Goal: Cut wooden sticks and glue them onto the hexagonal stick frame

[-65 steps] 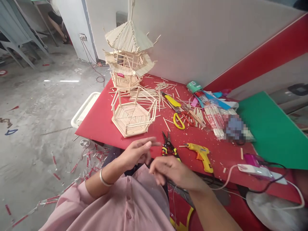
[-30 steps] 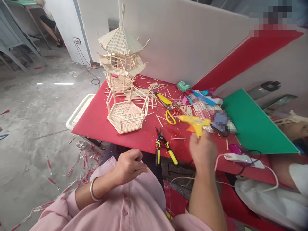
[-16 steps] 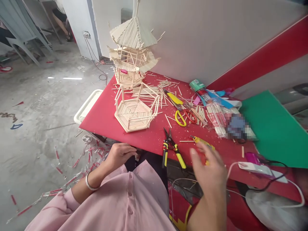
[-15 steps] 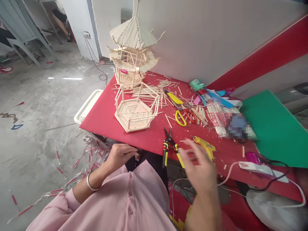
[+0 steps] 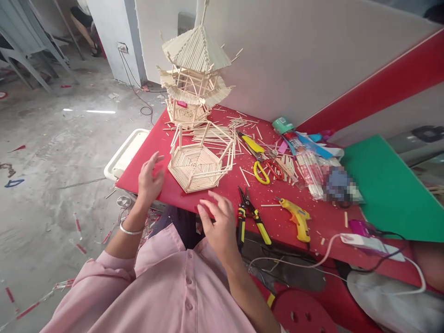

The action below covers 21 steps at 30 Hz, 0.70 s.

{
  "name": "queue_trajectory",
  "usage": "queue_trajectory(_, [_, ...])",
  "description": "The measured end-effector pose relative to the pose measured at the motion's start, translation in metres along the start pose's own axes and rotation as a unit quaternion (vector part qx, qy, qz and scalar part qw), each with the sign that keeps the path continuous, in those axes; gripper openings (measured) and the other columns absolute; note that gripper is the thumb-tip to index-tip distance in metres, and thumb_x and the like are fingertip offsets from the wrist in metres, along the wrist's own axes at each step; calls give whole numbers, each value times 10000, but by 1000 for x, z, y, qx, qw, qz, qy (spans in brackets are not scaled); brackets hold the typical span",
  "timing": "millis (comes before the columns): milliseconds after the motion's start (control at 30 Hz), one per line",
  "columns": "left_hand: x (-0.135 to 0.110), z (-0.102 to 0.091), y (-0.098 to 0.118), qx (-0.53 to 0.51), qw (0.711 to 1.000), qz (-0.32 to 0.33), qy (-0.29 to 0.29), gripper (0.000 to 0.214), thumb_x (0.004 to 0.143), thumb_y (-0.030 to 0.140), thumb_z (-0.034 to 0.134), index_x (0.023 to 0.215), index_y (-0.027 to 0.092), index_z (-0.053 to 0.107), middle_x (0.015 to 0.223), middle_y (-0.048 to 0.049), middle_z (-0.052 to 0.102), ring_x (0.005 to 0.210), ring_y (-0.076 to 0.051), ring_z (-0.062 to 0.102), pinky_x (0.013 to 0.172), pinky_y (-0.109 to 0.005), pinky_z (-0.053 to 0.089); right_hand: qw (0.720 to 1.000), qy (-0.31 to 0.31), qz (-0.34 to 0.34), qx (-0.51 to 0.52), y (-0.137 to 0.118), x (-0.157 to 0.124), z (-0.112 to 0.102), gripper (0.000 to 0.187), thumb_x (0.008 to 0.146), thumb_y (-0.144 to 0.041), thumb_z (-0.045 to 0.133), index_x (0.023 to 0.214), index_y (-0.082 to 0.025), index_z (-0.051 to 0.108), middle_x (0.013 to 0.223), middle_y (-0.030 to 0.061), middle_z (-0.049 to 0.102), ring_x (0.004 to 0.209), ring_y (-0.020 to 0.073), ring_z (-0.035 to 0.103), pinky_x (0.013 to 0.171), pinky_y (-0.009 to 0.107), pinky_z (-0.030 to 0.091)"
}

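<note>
A wooden-stick frame (image 5: 196, 167) with a floor of many sides and a raised railing sits near the front edge of the red table. Just left of it is my left hand (image 5: 151, 178), fingers apart and holding nothing. My right hand (image 5: 219, 217) hovers in front of the frame's near side, its fingers spread and bare. Neither hand appears to touch the frame. Behind it stands a tiered stick pagoda (image 5: 197, 69) with sloped roofs. To the right of my right hand lie yellow-and-black pliers (image 5: 250, 215) with jaws parted.
On the red table (image 5: 138, 169), loose sticks (image 5: 215, 134) are scattered behind the frame. Yellow-handled scissors (image 5: 258, 159), a yellow glue gun (image 5: 296, 217), bagged sticks (image 5: 310, 171) and a white power strip (image 5: 367, 243) with cables lie rightward. A green board (image 5: 395, 185) occupies the right end.
My left hand has moved up and left to beside the frame, its fingers spreading. My right hand has swung left from near the glue gun and pliers to the frame's front.
</note>
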<state>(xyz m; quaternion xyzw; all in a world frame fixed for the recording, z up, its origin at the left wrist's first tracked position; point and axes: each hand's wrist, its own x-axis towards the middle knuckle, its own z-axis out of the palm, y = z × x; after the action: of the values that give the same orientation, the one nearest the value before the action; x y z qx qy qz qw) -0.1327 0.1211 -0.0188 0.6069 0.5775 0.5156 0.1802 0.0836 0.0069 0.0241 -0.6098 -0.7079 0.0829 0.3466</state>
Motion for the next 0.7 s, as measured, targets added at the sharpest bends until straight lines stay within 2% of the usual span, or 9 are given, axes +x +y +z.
queue_trajectory(67, [10,7,-5,1,999,21,-45,585,802,73,538,1369,213,556,1239,-102,705,1223,-235,600,1044,-418,480,1000,-5,-3,2,-5,3,19,262,972,-340,522,1073,-232,739,1301,116,616,1215,259,533,1049,449,455])
queue_trajectory(133, [14,12,-6,-6,996,33,-79,528,825,105,546,1345,195,575,1205,-102,723,1174,-232,638,1024,-398,493,1000,-20,-8,-19,-9,6,37,285,975,-337,512,1149,-246,718,1395,111,556,1298,285,473,1091,488,411])
queue_trajectory(267, [12,15,-2,4,994,35,-100,284,872,204,565,1117,186,707,1088,-88,763,1016,-236,707,916,-364,545,996,-56,-14,-61,-12,12,58,376,979,-351,496,1318,-244,618,1397,120,562,1341,328,426,1115,572,329])
queue_trajectory(433, [-4,15,2,31,995,57,-73,188,870,236,591,965,179,743,1007,-96,757,897,-211,713,832,-328,561,996,-33,19,-75,1,9,59,392,988,-326,466,1348,-217,577,1320,136,614,1321,318,453,1124,579,290])
queue_trajectory(567, [-19,20,12,13,990,96,-101,174,904,229,562,862,190,726,893,-74,742,877,-195,686,797,-309,542,996,1,43,-78,18,6,53,397,994,-318,440,1356,-215,565,1319,152,606,1298,315,479,1099,570,330])
queue_trajectory(700, [-26,24,19,2,988,103,-113,182,918,231,564,813,192,707,805,-63,721,864,-195,662,783,-305,536,996,12,45,-75,28,6,53,425,992,-322,432,1386,-199,531,1350,169,579,1299,318,481,1077,544,371])
